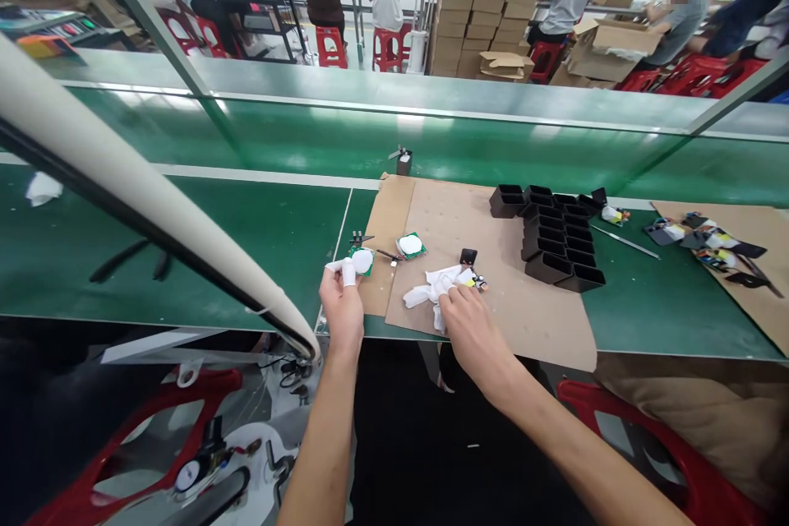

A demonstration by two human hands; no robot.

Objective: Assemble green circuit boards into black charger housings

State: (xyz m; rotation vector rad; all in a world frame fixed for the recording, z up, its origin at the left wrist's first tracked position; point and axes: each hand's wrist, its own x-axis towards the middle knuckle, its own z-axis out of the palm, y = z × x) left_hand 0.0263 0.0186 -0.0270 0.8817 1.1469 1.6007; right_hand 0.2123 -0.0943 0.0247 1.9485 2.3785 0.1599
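My left hand (343, 296), with white covers on some fingertips, pinches a green circuit board (363, 261) that carries a round white pad. My right hand (465, 312) has its fingers closed on a crumpled white cloth or tissue (425, 292) lying on the cardboard sheet (493, 320). Just beyond the right fingers lies a small electronic assembly (477, 279) with yellow and white parts, beside a black square cap (469, 256). Between my hands, a second green board (411, 245) with a white pad rests on the cardboard.
Several black open boxes (558, 238) stand grouped at the right, near a metal strip (625, 242). Further right, loose electronic assemblies (708, 242) lie on another cardboard. A pale slanting pole (160, 189) crosses the left side. People work beyond the green bench (277, 222), by stacked cartons (474, 16).
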